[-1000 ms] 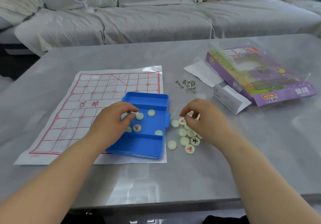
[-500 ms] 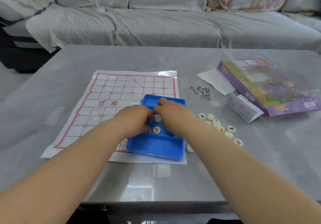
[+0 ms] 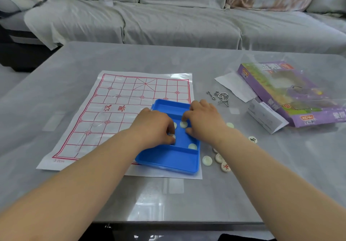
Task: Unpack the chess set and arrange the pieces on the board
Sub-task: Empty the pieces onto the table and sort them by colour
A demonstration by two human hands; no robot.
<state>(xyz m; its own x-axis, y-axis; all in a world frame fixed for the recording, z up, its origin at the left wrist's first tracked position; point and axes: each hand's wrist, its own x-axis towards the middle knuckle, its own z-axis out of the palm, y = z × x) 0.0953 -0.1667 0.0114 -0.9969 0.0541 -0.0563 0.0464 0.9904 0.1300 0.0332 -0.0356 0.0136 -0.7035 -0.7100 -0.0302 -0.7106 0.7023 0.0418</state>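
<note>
A paper chess board [image 3: 119, 109] with a red grid lies on the grey table. An open blue plastic case [image 3: 169, 158] rests on the board's right near corner. Both hands are inside it. My left hand [image 3: 155, 128] has its fingertips closed on a round cream piece [image 3: 172, 136]. My right hand [image 3: 205, 122] has its fingers on another piece [image 3: 183, 124]. One more piece [image 3: 192, 146] lies loose in the case. Several cream pieces [image 3: 218, 159] lie on the table right of the case, partly hidden by my right forearm.
A purple game box [image 3: 292, 98] in clear wrap lies at the right, with a white folded paper [image 3: 265, 118] and a sheet [image 3: 234, 86] beside it. Small metal ring puzzles [image 3: 221, 97] lie right of the board. A grey sofa [image 3: 168, 20] stands behind the table.
My right hand left the pile of pieces on the table and moved left into the blue case. My left hand stayed in the case and shifted a little nearer.
</note>
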